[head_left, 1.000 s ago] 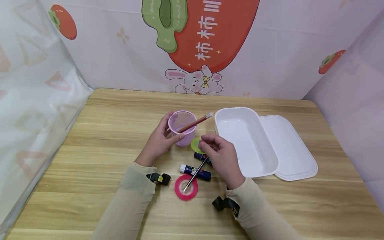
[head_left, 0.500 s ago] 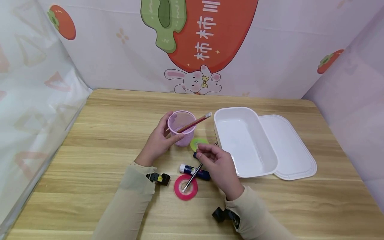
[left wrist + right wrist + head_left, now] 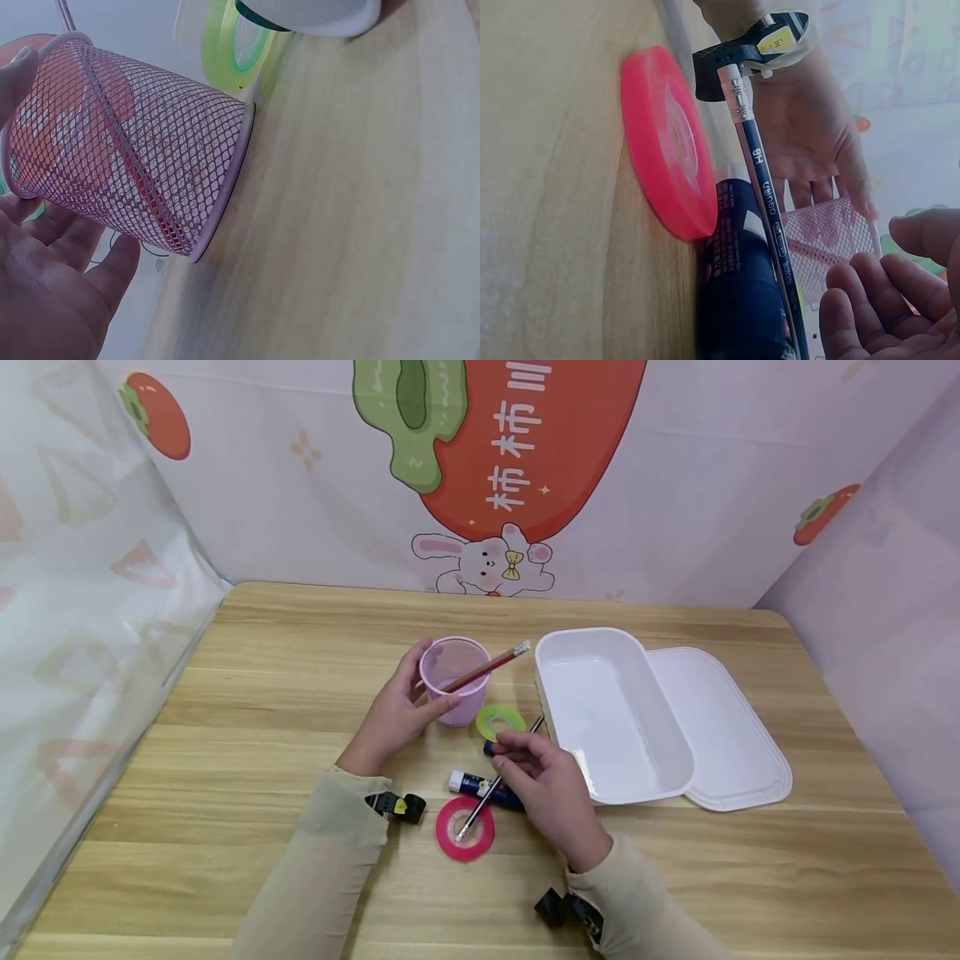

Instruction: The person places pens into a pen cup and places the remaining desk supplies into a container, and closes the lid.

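Note:
My left hand grips a pink mesh pencil cup around its side. The cup stands on the table, with a red pencil leaning inside, eraser end out. Over the table hangs my right hand, its fingers loosely curled and nothing between them; in the right wrist view, its thumb and fingers are apart. Close by, a black pencil lies across a dark blue glue stick and a pink tape roll. A second dark stick, partly hidden by my hand, lies near a yellow-green tape roll.
A white plastic box stands right of my right hand, with nothing inside. Its flat white lid lies partly beneath it on the right. A printed cloth hangs behind the wooden table.
My right hand has drawn slightly back toward me, showing more of the yellow-green tape roll and the black pencil's far end. The left hand keeps its grip on the cup.

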Demonstrator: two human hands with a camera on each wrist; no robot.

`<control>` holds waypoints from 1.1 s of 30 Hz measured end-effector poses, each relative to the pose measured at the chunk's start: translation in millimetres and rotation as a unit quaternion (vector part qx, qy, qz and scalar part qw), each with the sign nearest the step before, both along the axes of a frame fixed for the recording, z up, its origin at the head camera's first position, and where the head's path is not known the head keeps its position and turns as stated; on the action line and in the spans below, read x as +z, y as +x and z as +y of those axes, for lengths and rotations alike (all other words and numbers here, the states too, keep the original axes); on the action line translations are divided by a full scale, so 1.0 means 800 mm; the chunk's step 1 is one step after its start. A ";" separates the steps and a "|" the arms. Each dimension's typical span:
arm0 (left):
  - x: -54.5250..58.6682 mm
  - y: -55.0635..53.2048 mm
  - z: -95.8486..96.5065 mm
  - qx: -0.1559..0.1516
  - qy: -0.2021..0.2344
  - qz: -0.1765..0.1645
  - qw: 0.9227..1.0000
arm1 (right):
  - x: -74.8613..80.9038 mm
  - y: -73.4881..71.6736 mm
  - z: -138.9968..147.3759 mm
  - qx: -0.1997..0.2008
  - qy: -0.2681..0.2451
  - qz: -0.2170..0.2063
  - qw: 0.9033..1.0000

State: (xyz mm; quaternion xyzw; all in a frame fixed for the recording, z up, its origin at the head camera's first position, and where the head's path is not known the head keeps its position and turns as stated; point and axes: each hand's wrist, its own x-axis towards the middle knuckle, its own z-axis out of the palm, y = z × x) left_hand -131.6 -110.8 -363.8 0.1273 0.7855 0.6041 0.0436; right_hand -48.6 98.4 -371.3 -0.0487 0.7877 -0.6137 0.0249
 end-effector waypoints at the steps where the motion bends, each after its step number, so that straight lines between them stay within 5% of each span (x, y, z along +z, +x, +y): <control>1: -0.005 -0.002 -0.001 0.001 -0.001 0.001 1.000 | -0.001 0.001 0.000 0.001 0.005 -0.001 1.000; 5: -0.008 -0.004 -0.001 -0.001 0.004 0.002 1.000 | -0.003 0.005 0.001 0.005 0.026 0.001 1.000; 10: 0.012 0.005 0.001 -0.006 0.003 -0.004 1.000 | -0.005 0.010 0.002 -0.001 0.051 -0.003 0.999; 23: 0.012 0.006 0.002 -0.008 0.006 -0.005 1.000 | -0.009 0.016 0.005 -0.004 0.079 0.001 0.997; 33: -0.023 -0.011 -0.005 -0.002 0.007 0.002 1.000 | -0.017 0.016 0.003 0.008 0.099 -0.003 0.995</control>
